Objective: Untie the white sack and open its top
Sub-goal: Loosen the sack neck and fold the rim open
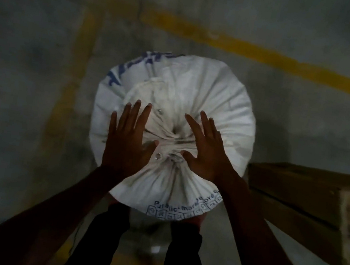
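Observation:
A full white woven sack (215, 97) with blue print stands upright on the floor right in front of me, seen from above. Its top is gathered into a tied neck (172, 152) at the middle, with a metal eyelet (157, 156) beside the knot. My left hand (131, 139) lies flat on the sack just left of the neck, fingers spread. To the right of the neck, my right hand (206, 150) rests in the same way, thumb close to the knot. Neither hand holds anything.
The sack stands on a grey concrete floor (33, 54) with yellow painted lines (271, 56). A brown cardboard box (309, 198) lies on the floor close to the sack's right side. My dark trouser legs (182, 258) show below the sack.

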`<state>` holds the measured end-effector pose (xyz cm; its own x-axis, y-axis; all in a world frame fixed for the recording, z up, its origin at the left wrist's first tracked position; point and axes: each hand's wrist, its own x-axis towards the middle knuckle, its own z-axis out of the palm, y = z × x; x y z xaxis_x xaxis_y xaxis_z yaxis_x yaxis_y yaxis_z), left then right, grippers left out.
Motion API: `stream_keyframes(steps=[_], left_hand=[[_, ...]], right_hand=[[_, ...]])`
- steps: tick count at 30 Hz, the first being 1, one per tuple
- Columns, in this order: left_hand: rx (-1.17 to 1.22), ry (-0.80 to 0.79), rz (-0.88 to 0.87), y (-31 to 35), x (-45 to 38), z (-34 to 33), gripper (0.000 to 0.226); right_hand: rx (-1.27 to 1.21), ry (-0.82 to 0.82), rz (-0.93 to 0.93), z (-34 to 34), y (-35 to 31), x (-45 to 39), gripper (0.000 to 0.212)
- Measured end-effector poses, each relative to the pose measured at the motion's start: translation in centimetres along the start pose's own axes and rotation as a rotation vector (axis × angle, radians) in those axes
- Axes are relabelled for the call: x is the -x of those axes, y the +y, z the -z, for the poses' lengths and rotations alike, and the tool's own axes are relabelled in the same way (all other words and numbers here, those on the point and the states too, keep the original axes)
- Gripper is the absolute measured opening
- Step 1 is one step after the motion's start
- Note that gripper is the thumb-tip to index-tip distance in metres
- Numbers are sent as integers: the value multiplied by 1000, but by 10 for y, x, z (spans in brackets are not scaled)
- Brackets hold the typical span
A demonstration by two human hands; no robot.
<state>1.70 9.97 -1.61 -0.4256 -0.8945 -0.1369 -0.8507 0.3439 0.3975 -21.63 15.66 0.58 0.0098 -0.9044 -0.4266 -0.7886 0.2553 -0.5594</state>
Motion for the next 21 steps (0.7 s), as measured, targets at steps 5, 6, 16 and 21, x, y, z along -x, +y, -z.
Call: stream_keyframes(steps=[5,6,16,21], left_hand=[[165,13,175,-49,17,9,89],[208,3,202,-57,20,10,90],[414,15,340,-100,46,1,98],[429,39,376,-113,52,-1,98]], right_hand=[[80,-73,102,-11,-52,-42,98],[97,-88,123,-13,-61,-49,97],[443,-207,378,-26,-117,-105,69],[699,-256,560,-19,-132,-120,57]])
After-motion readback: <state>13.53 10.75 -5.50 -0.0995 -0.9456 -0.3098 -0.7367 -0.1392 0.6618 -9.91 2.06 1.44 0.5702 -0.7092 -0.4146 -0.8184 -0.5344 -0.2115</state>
